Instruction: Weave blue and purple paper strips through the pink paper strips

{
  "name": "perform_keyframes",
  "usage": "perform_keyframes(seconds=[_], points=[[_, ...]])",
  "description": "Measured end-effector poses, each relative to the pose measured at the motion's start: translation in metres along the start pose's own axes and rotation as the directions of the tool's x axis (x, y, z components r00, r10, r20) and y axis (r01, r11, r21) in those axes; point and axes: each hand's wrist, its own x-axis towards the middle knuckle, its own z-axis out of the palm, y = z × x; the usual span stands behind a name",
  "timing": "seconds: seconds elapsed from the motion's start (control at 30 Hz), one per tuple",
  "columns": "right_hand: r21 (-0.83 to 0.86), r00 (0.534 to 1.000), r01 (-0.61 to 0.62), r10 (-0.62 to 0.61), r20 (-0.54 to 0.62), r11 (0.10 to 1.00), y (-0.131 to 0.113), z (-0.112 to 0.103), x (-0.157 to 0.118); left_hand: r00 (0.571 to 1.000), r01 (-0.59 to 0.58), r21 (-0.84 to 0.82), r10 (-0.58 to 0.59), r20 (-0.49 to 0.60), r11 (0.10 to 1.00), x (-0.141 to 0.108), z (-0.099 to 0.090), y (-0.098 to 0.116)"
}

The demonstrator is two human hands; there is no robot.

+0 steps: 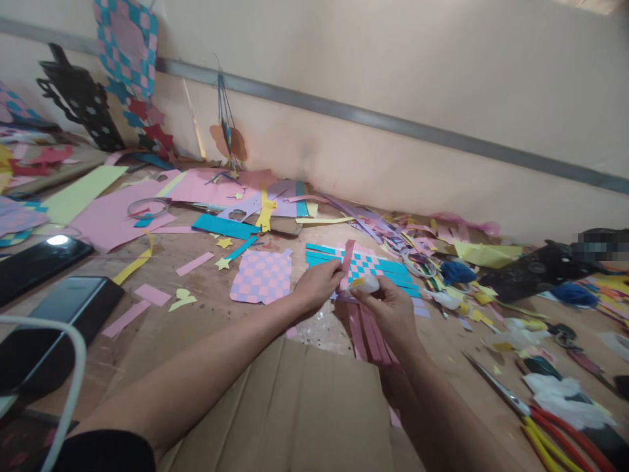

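My right hand (393,311) grips a small white glue bottle (364,284), tipped on its side with its nozzle toward the left. Close by, my left hand (322,280) has its fingers pinched on a dusky pink paper strip (348,254) that sticks up and away from me. Both hands are over a half-woven mat of teal and pink paper strips (368,263). Loose teal ends (400,278) spread to its right, and long pink strips (371,337) hang toward me under my right hand. Left of the mat lies a pink and purple checkered paper piece (263,276).
Scissors (533,413) with red and yellow handles lie at right, below more glue bottles (518,337). Paper scraps (393,229) pile along the wall. A phone (39,269) and a dark box-like device (59,328) sit at left. Cardboard (289,413) lies nearest me.
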Motion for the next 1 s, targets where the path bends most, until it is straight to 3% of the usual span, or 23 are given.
perform_keyframes(seconds=[1.0], points=[[0.043,0.998,0.012,-0.015,0.056,0.999,0.0064,-0.0039,0.0011,1.0,-0.007,0.0,0.007,0.003,1.0,-0.0003,0.0012,-0.0027]])
